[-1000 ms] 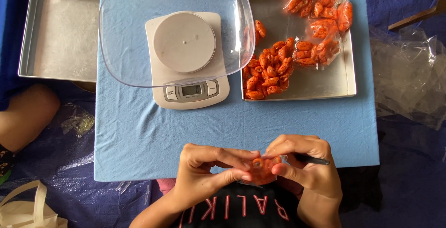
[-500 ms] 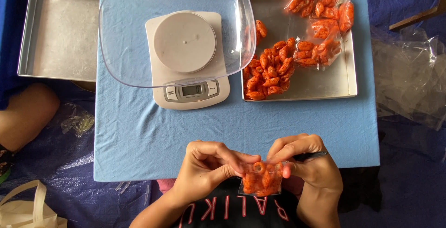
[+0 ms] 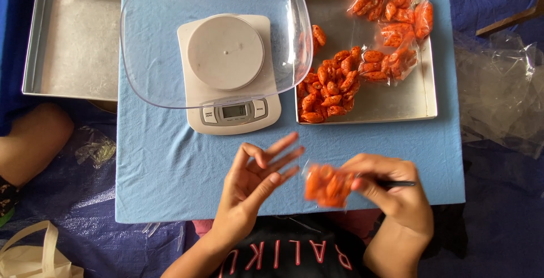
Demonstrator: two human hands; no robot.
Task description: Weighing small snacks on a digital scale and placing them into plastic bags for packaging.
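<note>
My right hand [image 3: 396, 190] grips a small clear bag of orange snack pieces [image 3: 327, 185], blurred by motion, over the near edge of the blue table [image 3: 170, 164]. A thin dark stick pokes out of that same hand on the right. My left hand [image 3: 255, 181] is just left of the bag, fingers spread, holding nothing. Beyond them stands a white kitchen scale [image 3: 232, 74] with a clear plastic bowl [image 3: 170, 45] on top. To its right a metal tray [image 3: 391, 99] holds a loose heap of orange snacks [image 3: 328, 85] and several filled bags [image 3: 394, 26].
A second metal tray [image 3: 71, 40] lies at the far left, empty. A pile of clear plastic bags [image 3: 501, 91] sits off the table on the right. Another person's knee [image 3: 28, 142] shows at the left edge, and a white bag handle [image 3: 28, 255] at bottom left.
My left hand let go of the bag and spread its fingers. My right hand carried the bag up and to the right, over the table edge.
</note>
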